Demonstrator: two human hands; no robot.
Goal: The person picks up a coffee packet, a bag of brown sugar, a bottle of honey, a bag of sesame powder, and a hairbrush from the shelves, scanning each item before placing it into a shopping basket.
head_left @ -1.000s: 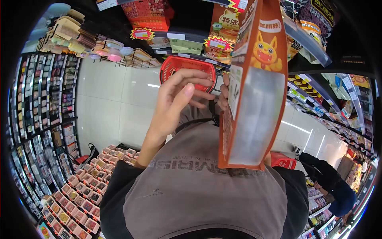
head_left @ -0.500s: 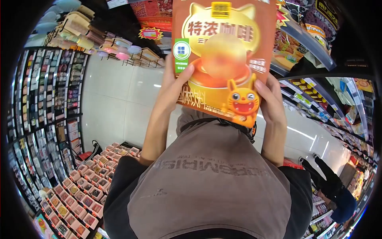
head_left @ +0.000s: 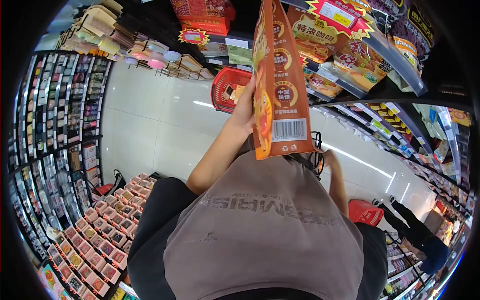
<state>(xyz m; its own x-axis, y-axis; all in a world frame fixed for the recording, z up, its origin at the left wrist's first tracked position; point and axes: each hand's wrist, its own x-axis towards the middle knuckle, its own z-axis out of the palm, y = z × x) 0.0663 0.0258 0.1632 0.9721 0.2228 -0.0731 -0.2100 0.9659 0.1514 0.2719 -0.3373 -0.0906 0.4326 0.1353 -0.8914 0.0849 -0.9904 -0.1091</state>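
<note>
A brown and orange coffee bag (head_left: 285, 75) stands upright before me, turned so its narrow side with round emblems and a barcode faces the camera. My left hand (head_left: 244, 110) is closed on the bag's left edge; part of its fingers is hidden behind the printed front. Low beside the bag's bottom right corner is my right hand (head_left: 327, 162), smeared by motion and partly covered. Whether it touches the bag or the black cord-like item (head_left: 316, 155) near it cannot be made out.
Shelves with snack and coffee bags (head_left: 320, 37) rise ahead and to the right. A red basket (head_left: 225, 82) is beyond my left hand, another red basket (head_left: 366, 212) at right near a person (head_left: 420, 235). Boxed small goods (head_left: 100, 235) fill a display at lower left.
The coffee bag has turned from its front to its narrow side. My right hand has let go of its right edge and dropped lower. The red basket ahead has come into view.
</note>
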